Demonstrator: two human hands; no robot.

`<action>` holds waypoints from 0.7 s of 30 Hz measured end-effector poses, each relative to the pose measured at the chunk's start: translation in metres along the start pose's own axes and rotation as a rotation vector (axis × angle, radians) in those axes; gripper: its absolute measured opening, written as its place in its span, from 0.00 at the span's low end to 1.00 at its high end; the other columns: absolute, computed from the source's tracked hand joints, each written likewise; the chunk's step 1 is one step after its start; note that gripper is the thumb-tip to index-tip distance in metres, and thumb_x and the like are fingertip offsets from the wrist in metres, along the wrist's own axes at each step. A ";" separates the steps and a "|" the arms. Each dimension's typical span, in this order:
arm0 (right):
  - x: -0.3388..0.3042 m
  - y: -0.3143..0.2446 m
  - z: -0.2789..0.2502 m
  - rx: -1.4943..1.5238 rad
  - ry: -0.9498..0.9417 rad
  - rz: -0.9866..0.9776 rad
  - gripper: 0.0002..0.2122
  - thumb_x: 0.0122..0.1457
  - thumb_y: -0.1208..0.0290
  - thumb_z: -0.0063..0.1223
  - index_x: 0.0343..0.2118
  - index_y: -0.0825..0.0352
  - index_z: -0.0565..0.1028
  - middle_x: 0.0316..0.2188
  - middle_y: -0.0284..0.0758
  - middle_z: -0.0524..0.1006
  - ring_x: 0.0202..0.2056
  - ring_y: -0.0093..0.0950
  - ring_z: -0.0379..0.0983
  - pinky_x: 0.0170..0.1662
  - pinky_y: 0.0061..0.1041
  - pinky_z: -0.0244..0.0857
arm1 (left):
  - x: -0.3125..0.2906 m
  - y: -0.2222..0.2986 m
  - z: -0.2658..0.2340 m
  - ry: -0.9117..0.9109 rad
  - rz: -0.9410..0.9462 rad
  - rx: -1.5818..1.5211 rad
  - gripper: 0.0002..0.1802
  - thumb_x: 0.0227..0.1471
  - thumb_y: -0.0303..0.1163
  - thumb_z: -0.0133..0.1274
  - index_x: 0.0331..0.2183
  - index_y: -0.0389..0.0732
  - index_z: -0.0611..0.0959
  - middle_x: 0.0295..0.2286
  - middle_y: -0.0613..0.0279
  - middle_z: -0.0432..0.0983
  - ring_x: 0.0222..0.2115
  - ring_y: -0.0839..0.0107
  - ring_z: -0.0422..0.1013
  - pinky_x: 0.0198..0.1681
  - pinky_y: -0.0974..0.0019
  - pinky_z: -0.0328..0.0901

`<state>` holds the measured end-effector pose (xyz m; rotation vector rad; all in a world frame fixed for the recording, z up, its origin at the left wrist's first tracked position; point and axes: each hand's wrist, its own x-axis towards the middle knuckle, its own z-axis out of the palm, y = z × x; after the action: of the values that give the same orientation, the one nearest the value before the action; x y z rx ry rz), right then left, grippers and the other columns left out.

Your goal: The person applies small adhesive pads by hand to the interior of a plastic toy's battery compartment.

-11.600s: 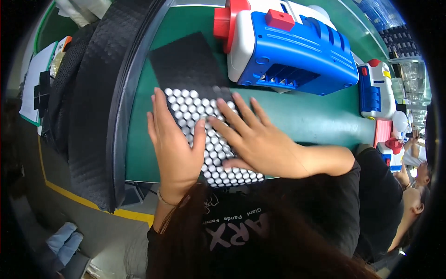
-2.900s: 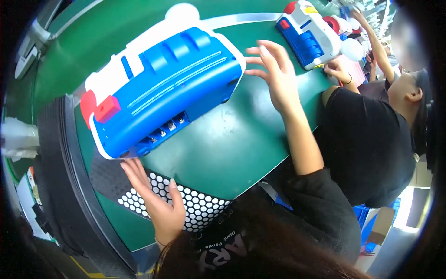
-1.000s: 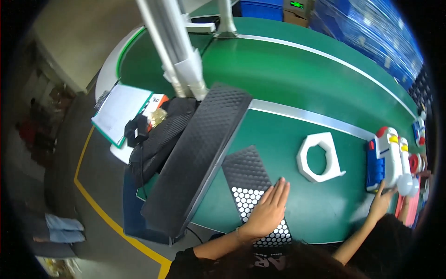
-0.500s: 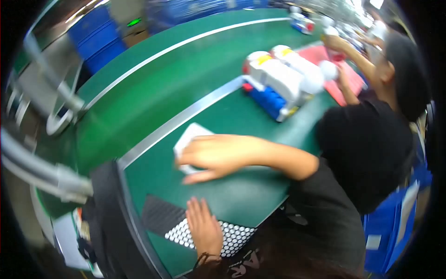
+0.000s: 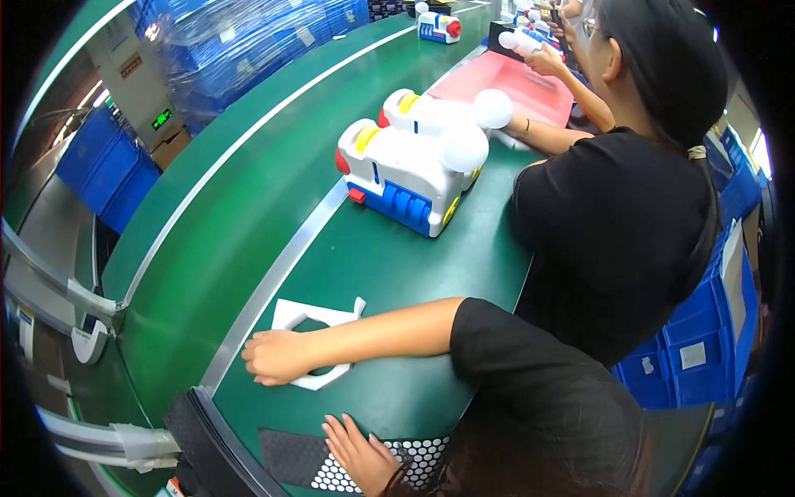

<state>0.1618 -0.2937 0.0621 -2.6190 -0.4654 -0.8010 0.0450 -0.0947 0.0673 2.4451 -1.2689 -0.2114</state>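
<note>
My right arm reaches in from the right, and my right hand (image 5: 286, 356) is closed, knuckles up, over the left side of a white cut-out frame (image 5: 331, 316) on the green worktop. Its fingertips are curled underneath, so whatever they pinch is hidden. The frame lies flat, with a large rounded opening and a small prong at its upper right corner. Nearer to me, my left hand (image 5: 362, 457) rests open with fingers stretched on a dark sheet (image 5: 290, 454). Rows of white round stickers (image 5: 422, 457) cover the right part of that sheet.
Two white-and-blue toys (image 5: 397, 178) with white balls stand beyond the frame. A co-worker (image 5: 621, 224) sits close on the right by a pink mat (image 5: 505, 87). A metal rail (image 5: 286, 265) divides the worktop from the green belt (image 5: 240, 224). Blue crates (image 5: 696, 331) stand right.
The view has shifted. My right hand has gone from lying spread over the white frame to a closed shape at its left side. My left hand stays on the sticker sheet.
</note>
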 end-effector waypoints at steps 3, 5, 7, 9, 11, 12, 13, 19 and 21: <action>0.001 -0.001 0.000 -0.093 0.160 0.074 0.09 0.44 0.65 0.52 0.20 0.67 0.73 0.24 0.34 0.69 0.32 0.30 0.66 0.37 0.27 0.60 | 0.001 -0.003 0.000 -0.008 0.011 0.011 0.29 0.50 0.33 0.41 0.53 0.33 0.59 0.55 0.44 0.48 0.57 0.51 0.42 0.58 0.54 0.39; 0.003 0.000 0.000 -0.086 0.169 0.086 0.09 0.44 0.65 0.52 0.20 0.67 0.72 0.24 0.35 0.69 0.32 0.30 0.66 0.37 0.27 0.60 | 0.002 -0.002 -0.001 -0.009 0.014 0.009 0.29 0.50 0.33 0.41 0.53 0.33 0.59 0.55 0.44 0.48 0.57 0.50 0.43 0.58 0.54 0.39; 0.003 0.001 0.001 -0.079 0.176 0.099 0.09 0.44 0.66 0.52 0.19 0.67 0.72 0.24 0.35 0.69 0.32 0.30 0.66 0.37 0.27 0.60 | 0.003 -0.001 -0.001 -0.011 0.016 0.006 0.29 0.50 0.33 0.41 0.53 0.33 0.59 0.55 0.43 0.48 0.57 0.50 0.43 0.58 0.54 0.39; 0.003 0.003 0.003 -0.051 0.083 0.065 0.09 0.45 0.65 0.51 0.18 0.66 0.73 0.21 0.34 0.71 0.30 0.29 0.68 0.35 0.28 0.59 | 0.004 -0.001 0.000 0.002 0.016 -0.016 0.29 0.50 0.34 0.40 0.53 0.32 0.59 0.55 0.43 0.48 0.57 0.50 0.43 0.58 0.53 0.40; 0.005 0.004 0.000 -0.073 -0.023 0.063 0.10 0.46 0.64 0.50 0.18 0.65 0.73 0.19 0.33 0.71 0.27 0.29 0.68 0.35 0.28 0.59 | 0.004 -0.003 0.001 0.014 0.035 -0.021 0.29 0.50 0.33 0.41 0.53 0.32 0.59 0.55 0.42 0.48 0.57 0.49 0.43 0.58 0.53 0.40; 0.005 0.004 -0.001 -0.095 -0.130 0.058 0.10 0.47 0.63 0.49 0.18 0.64 0.73 0.16 0.33 0.71 0.25 0.29 0.69 0.35 0.28 0.58 | 0.004 -0.003 0.000 0.003 0.037 -0.020 0.29 0.50 0.33 0.41 0.53 0.32 0.59 0.55 0.42 0.48 0.57 0.49 0.43 0.58 0.52 0.39; 0.005 0.005 0.000 -0.096 -0.129 0.062 0.10 0.47 0.63 0.49 0.18 0.64 0.73 0.16 0.33 0.71 0.25 0.29 0.69 0.35 0.28 0.58 | 0.004 -0.003 -0.001 -0.009 0.039 -0.019 0.29 0.50 0.33 0.41 0.53 0.32 0.58 0.55 0.41 0.47 0.57 0.49 0.43 0.58 0.52 0.39; 0.004 0.005 0.006 -0.116 -0.102 0.060 0.12 0.48 0.61 0.47 0.17 0.64 0.73 0.13 0.32 0.71 0.21 0.31 0.70 0.34 0.29 0.58 | 0.005 0.001 -0.005 -0.030 0.011 -0.028 0.29 0.50 0.32 0.41 0.53 0.32 0.58 0.55 0.41 0.47 0.57 0.48 0.42 0.58 0.53 0.38; 0.004 0.007 0.011 -0.049 -0.063 0.059 0.14 0.48 0.58 0.46 0.15 0.64 0.75 0.15 0.39 0.74 0.20 0.37 0.72 0.32 0.36 0.62 | 0.005 0.003 -0.006 -0.031 0.010 -0.016 0.29 0.50 0.32 0.41 0.53 0.32 0.58 0.55 0.41 0.47 0.57 0.48 0.42 0.58 0.53 0.38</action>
<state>0.1730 -0.2948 0.0547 -2.6967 -0.3882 -0.7214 0.0477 -0.0981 0.0743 2.4305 -1.2869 -0.2563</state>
